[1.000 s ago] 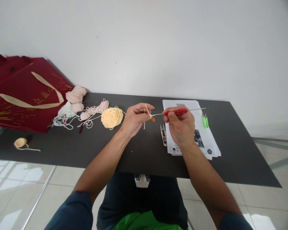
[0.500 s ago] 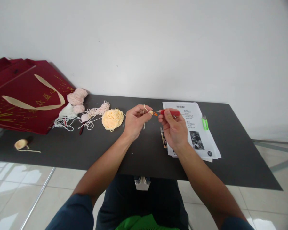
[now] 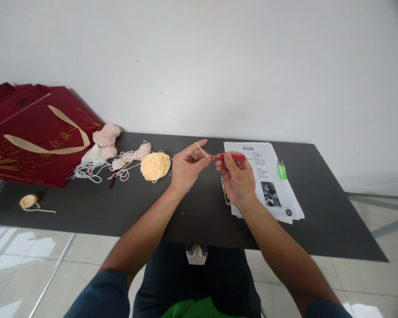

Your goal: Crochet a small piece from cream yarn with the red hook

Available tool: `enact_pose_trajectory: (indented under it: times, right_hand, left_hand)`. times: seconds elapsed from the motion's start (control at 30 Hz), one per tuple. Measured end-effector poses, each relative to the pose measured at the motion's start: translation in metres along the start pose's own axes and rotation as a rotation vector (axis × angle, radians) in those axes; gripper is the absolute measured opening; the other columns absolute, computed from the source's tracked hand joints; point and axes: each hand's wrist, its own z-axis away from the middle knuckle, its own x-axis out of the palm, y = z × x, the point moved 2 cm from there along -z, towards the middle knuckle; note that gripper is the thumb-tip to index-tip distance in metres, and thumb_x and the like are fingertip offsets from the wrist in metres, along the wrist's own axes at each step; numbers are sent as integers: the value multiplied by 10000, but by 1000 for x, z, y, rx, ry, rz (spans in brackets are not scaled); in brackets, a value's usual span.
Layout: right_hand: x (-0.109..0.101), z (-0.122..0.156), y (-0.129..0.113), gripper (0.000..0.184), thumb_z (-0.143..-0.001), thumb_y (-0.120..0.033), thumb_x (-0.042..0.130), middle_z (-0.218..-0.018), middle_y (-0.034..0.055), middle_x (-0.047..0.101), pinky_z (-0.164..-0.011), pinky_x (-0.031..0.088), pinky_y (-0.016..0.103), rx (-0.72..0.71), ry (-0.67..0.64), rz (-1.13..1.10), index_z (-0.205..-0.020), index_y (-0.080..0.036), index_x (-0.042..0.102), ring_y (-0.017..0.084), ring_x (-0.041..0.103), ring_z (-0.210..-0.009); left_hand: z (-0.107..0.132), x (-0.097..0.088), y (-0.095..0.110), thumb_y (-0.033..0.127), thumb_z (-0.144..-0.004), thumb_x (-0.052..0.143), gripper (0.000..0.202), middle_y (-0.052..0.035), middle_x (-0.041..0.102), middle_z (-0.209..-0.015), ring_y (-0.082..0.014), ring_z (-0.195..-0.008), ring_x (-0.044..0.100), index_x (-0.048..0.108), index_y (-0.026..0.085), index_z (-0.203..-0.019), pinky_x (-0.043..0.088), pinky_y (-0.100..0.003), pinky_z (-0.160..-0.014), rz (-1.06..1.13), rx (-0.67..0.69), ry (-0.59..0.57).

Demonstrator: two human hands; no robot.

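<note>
My right hand (image 3: pixel 238 179) is closed round the red handle of a crochet hook (image 3: pixel 232 157), whose thin metal shaft points left. My left hand (image 3: pixel 189 169) pinches a small piece of crochet, mostly hidden by the fingers, with its index finger stretched out. Pale yellow yarn (image 3: pixel 199 148) runs from that raised finger down to the shaft. A small orange marker (image 3: pixel 213 158) shows at the left fingertips, right beside the shaft. Left of the hand lies a yellow yarn ball (image 3: pixel 155 166) on the dark table (image 3: pixel 199 212).
Printed sheets (image 3: pixel 263 172) lie under and beyond my right hand, with green thread snips (image 3: pixel 281 170) on them. Another pair of snips (image 3: pixel 226 196) is partly covered by the hand. Pink yarn (image 3: pixel 106 134), a small cream crocheted piece (image 3: pixel 28 202) and a red bag (image 3: pixel 36 132) are at left.
My left index finger has lifted and straightened, stretching the yarn. The hook has slid slightly left, its shaft now reaching the left fingertips.
</note>
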Motion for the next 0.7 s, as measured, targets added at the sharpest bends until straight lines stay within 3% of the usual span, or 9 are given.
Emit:
enact_pose_trajectory:
  times: [0.27, 0.43, 0.57, 0.63, 0.7]
  right_hand:
    - [1, 1, 1, 173, -846, -359, 837, -889, -9, 811, -652, 632, 238, -67, 61, -5, -913, -230, 743, 101, 733, -682]
    - [2, 14, 1, 167, -889, -338, 794, -923, 15, 835, -737, 670, 309, -220, 79, 257, -1034, -256, 805, 147, 772, -744]
    - [0, 24, 0, 221, -917, -265, 760, -1094, 24, 838, -889, 682, 368, -450, -29, 567, -1123, -321, 818, 189, 803, -922]
    - [-2, 26, 1, 291, -906, -200, 761, -1192, 13, 822, -958, 670, 396, -601, -98, 613, -1151, -350, 811, 210, 797, -1036]
    - [-4, 24, 4, 304, -903, -179, 761, -1231, 6, 811, -949, 674, 406, -622, -134, 578, -1143, -357, 814, 217, 797, -1051]
  left_hand:
    - [-1, 0, -2, 256, -741, 899, 422, 7, 767, -845, -108, -779, 688, 799, 241, -1151, 542, -266, -817, 70, -4, 26]
    - [-1, 2, -6, 222, -688, 932, 412, 0, 777, -803, -117, -790, 713, 808, 220, -1081, 528, -267, -824, 204, -80, 104]
    - [-1, 4, -6, 186, -658, 941, 422, 8, 763, -763, -96, -759, 694, 798, 199, -1054, 500, -238, -795, 324, -178, 123]
    - [-1, 5, -6, 171, -668, 926, 431, -5, 774, -799, -86, -738, 683, 787, 183, -1075, 499, -232, -789, 382, -231, 122]
    - [-2, 5, -6, 157, -678, 909, 430, -20, 780, -827, -85, -731, 679, 780, 166, -1088, 503, -226, -776, 432, -278, 116]
